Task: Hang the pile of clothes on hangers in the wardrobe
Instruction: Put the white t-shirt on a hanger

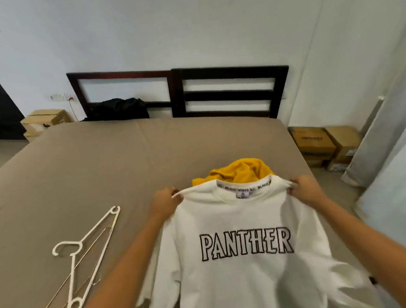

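A white T-shirt (249,281) with the word PANTHER on its front hangs spread out above the bed. My left hand (164,202) pinches its left shoulder and my right hand (304,187) pinches its right shoulder. Behind the collar a yellow garment (238,171) lies bunched on the bed, partly hidden by the shirt. A white plastic hanger (88,259) lies flat on the bed to the left, over a thin metal wire hanger (62,299).
The bed (94,169) has a tan sheet and a dark wooden headboard (228,91). A black bag (118,109) sits by the headboard. Cardboard boxes stand on the floor at the left (45,120) and right (322,142). A pale curtain (396,160) hangs at the right.
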`<state>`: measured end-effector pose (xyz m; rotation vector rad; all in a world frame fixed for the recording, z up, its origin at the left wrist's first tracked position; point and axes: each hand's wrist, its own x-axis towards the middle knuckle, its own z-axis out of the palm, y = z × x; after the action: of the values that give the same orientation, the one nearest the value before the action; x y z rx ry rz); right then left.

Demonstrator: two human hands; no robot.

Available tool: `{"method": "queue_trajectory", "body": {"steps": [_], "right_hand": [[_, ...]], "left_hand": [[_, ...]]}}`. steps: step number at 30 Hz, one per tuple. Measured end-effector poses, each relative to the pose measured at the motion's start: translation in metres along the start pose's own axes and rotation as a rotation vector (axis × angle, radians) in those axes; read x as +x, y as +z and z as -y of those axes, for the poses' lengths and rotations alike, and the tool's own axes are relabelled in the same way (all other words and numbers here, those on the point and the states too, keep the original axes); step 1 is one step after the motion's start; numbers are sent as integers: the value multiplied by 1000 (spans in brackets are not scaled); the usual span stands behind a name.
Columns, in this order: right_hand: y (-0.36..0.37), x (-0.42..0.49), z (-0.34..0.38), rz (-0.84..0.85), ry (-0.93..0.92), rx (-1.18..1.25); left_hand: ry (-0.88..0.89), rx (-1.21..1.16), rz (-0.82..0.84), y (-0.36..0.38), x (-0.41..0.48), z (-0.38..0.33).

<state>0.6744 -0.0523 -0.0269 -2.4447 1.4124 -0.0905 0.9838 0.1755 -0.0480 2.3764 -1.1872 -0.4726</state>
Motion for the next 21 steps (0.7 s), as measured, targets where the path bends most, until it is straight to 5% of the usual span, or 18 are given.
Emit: {"method": "queue_trajectory", "body": {"steps": [3,6,9,11,16,21], "right_hand": [[72,26,-3,-136,124,-132],[160,24,-8,-84,75,-82],[255,2,-23,355,45,-5],[289,-14,-15,504,-9,-58],[322,-38,27,568,134,-258],[341,-36,29,508,198,-333]], "left_hand": [[-125,162,40,68,32,21],[-138,286,158,145,22,52],[-232,349,369,208,-9,96],[-284,322,392,228,-24,129],[-234,265,-34,220,-20,215],[-667,273,-262,168,-18,309]]}}
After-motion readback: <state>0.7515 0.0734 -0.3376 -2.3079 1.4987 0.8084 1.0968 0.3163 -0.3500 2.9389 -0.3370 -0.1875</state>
